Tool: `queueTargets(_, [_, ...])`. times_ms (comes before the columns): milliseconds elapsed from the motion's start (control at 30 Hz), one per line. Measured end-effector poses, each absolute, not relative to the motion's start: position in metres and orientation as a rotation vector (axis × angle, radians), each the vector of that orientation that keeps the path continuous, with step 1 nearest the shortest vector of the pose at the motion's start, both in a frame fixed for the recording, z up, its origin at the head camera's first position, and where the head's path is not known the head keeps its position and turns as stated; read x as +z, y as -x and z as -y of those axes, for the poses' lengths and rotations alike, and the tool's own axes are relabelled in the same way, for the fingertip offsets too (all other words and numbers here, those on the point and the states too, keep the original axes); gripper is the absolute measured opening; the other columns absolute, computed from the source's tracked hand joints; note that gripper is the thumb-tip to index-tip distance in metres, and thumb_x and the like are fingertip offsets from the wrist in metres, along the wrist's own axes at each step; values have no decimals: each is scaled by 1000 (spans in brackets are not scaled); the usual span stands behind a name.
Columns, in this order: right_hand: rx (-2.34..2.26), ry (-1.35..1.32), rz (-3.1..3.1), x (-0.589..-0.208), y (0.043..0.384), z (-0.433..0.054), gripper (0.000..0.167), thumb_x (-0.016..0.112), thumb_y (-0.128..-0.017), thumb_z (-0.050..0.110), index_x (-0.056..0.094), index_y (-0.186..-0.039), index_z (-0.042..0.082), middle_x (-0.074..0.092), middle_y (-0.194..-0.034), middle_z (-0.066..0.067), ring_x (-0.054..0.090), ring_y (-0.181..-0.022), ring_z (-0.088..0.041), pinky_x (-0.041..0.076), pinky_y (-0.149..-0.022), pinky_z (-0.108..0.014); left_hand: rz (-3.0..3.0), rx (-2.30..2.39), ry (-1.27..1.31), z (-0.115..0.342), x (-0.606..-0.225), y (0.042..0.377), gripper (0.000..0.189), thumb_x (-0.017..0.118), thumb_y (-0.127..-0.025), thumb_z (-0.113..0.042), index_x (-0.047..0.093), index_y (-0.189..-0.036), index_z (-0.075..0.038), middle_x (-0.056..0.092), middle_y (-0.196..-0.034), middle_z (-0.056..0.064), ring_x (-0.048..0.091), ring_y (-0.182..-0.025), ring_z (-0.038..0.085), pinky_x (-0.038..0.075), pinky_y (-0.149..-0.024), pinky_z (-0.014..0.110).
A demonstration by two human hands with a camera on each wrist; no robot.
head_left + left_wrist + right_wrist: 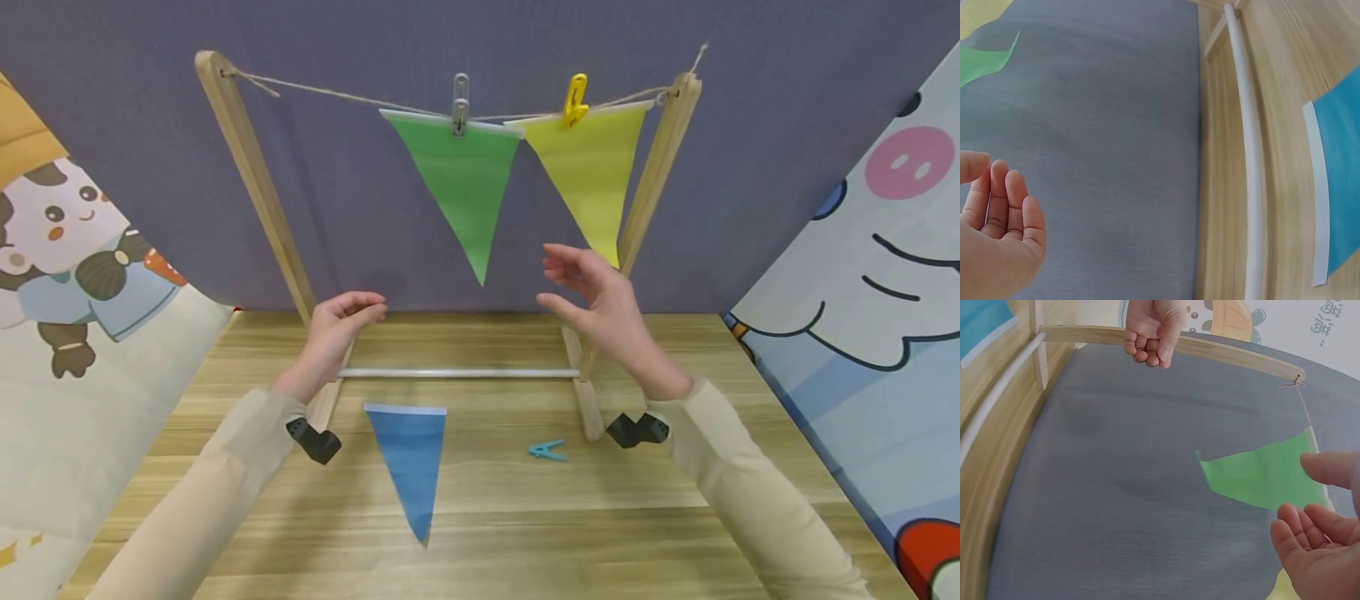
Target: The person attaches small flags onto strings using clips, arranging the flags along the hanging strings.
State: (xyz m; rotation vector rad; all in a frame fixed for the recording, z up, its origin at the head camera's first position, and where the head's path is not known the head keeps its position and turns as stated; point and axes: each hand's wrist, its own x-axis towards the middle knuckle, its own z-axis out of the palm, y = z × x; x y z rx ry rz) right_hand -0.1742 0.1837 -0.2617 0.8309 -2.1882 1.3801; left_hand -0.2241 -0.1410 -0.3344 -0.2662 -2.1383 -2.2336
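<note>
A green pennant [465, 179] hangs from a string [337, 93], held by a grey clothespin [461, 104]. Right of it a yellow pennant [592, 167] hangs from a yellow clothespin [575, 100]. My left hand [337, 329] hovers by the left post with fingers loosely bent and nothing in them. My right hand [607, 317] is in the air in front of the yellow pennant's lower tip, its thumb and fingers apart and holding nothing. On the table lie a blue pennant [411, 467] with a white top edge and a small blue clothespin [548, 451].
The string runs between a left wooden post [258, 183] and a right wooden post [660, 167]. A white rod [457, 373] joins their feet low over the wooden table [510, 533]. A grey-blue panel [360, 217] stands behind, with cartoon-printed panels at both sides.
</note>
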Motion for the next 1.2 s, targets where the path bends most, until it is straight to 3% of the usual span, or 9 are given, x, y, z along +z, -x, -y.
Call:
queueTargets(167, [1373,-817,2205,-272,172,-185,53,69,-75,-15,50,-125,-10,57,-111,-20,56,-102,-26,49,-88,-30,2186,-2188,241,143,-339,224,18,64,-89,-6,68,-84,-22,66,-81,-9,61,-77,7,50,-73,17])
queueTargets(367, [1383,-797,2213,-285,169,-185,51,69,-75,-16,51,-123,-11,58,-109,-20,57,-100,-29,49,-86,-23,2257,-2135,203,144,-351,221,15,65,-89,-9,67,-85,-23,65,-80,-12,62,-79,7,49,-74,19])
queueTargets(633, [1456,-784,2230,-304,163,-185,50,67,-76,-17,51,-123,-12,57,-109,-22,56,-98,-33,47,-86,-18,2303,-2149,111,146,-372,216,11,65,-88,-9,68,-88,-20,66,-84,-8,61,-79,6,48,-75,19])
queueTargets(733, [1478,-764,2239,-310,161,-185,50,67,-76,-16,51,-122,-11,58,-109,-21,56,-98,-29,47,-86,-18,2318,-2180,70,146,-380,214,8,65,-88,-9,68,-91,-15,64,-84,-10,60,-78,4,49,-77,21])
queueTargets(933, [1499,-756,2244,-322,159,-186,49,68,-75,-17,51,-121,-12,59,-109,-23,55,-97,-6,48,-85,-18,2326,-2233,64,148,-397,208,7,64,-89,-6,66,-93,-11,64,-81,-10,59,-77,4,50,-74,21])
queueTargets(1200, [1555,-718,2253,-336,154,-188,48,66,-74,-19,51,-120,-15,58,-107,-25,56,-97,-8,48,-85,-19,2384,-2202,44,150,-415,207,14,63,-89,-6,64,-101,0,64,-85,-5,60,-78,5,50,-82,30])
